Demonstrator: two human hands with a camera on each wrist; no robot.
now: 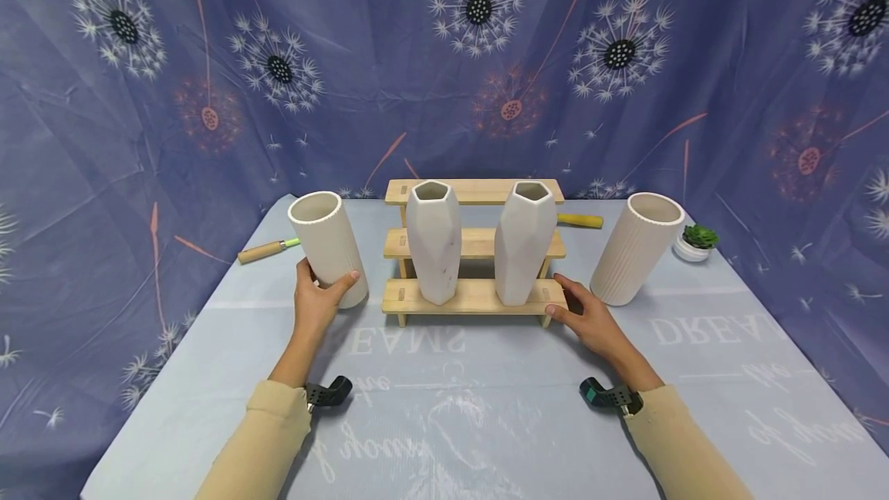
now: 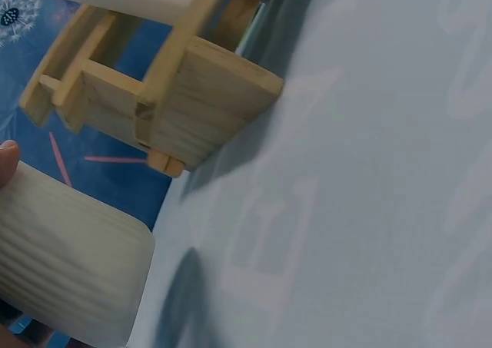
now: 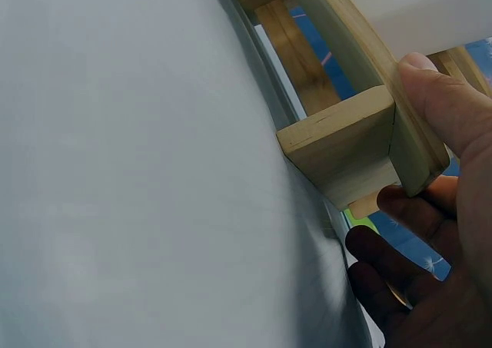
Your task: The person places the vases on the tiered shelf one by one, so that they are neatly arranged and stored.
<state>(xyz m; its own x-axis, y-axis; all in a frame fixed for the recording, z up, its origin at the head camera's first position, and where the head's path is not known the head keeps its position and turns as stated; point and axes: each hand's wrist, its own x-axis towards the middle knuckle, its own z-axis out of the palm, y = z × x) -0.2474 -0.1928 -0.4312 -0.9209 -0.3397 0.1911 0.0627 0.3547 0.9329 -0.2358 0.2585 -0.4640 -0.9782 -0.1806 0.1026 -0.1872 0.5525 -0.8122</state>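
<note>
Two hands at work, left hand (image 1: 316, 301) wrapped around upright ribbed vase (image 1: 329, 247), mouth up, right hand (image 1: 589, 319) thumb and fingers gripping wooden rack (image 1: 474, 296) corner.

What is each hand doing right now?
Left hand: grips the white ribbed cylindrical vase.
Right hand: thumb pinches the wooden stepped shelf.
</note>
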